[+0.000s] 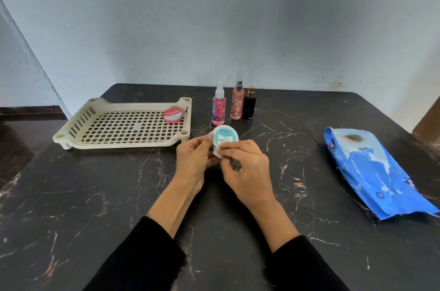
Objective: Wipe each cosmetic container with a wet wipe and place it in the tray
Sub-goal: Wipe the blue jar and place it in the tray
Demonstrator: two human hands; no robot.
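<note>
1. Teal-and-white Pond's jar [225, 137], head view: held above the bench [119, 195], just right of the tray [71, 134], lid facing the camera.
2. Left hand [194, 159]: grip closed on the jar's left side, thumb on the rim.
3. Right hand [245, 167]: grip pinched on a white wet wipe [217, 152], pressed to the jar's lower edge.
4. Doing it well, my read: turn the jar with the left hand while the wipe runs round the lid and wall, then do the base; keep a firm hold, since a damp jar may slip.
5. Tray already holds a red Vaseline tin [173, 115] in its far right corner; plenty of free grid for the jar.
6. Not yet wiped, likely: pink spray bottle [219, 109], peach spray bottle [237, 105], black bottle [249, 106], upright in a row behind the hands.
7. Blue wipes pack [376, 171] lies well apart on the right.
8. Bench: dark marble-look with pale veins, glossy. Room: plain pale blue wall [238, 17], scuffed near the bench edge.
</note>
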